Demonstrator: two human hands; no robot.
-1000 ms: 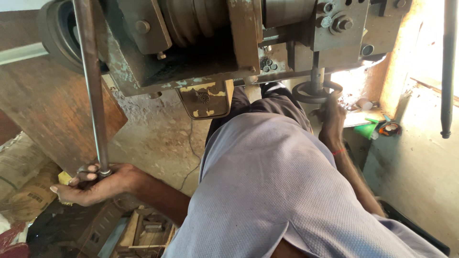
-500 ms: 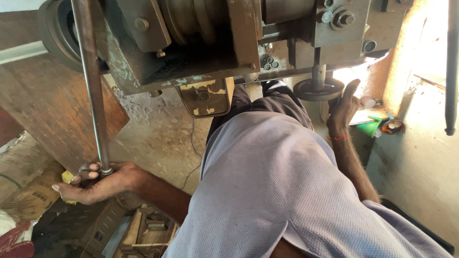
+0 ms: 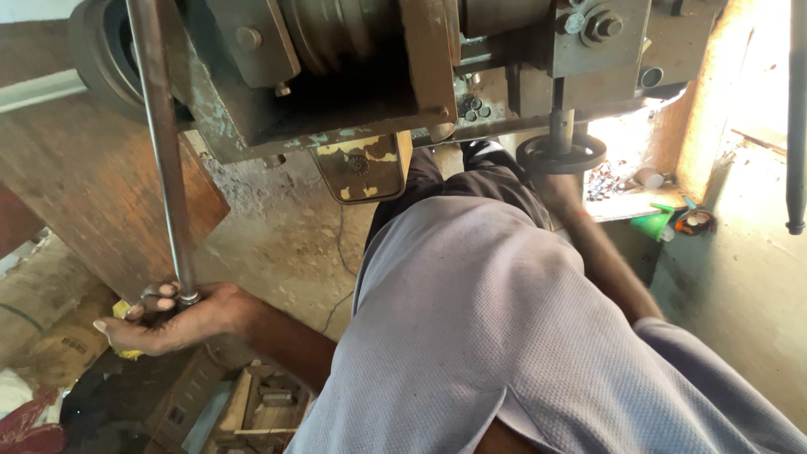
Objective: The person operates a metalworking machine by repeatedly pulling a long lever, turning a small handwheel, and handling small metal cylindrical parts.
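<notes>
L hand (image 3: pixel 172 318) grips long steel rod (image 3: pixel 164 160), upright, worn grey.

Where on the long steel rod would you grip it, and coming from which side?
Grip the long steel rod at its free lower end, where the left hand already wraps it. Its top runs up behind the machine housing, so probably come from below and the open left, fingers wrapped round the thin round shaft.

A rough concrete floor (image 3: pixel 286 244) carries the things. At seven o'clock lie wooden scraps (image 3: pixel 261 403) and crumpled sacks (image 3: pixel 50 336). At three o'clock a ledge (image 3: pixel 626 202) holds a green funnel (image 3: pixel 654 225).
</notes>
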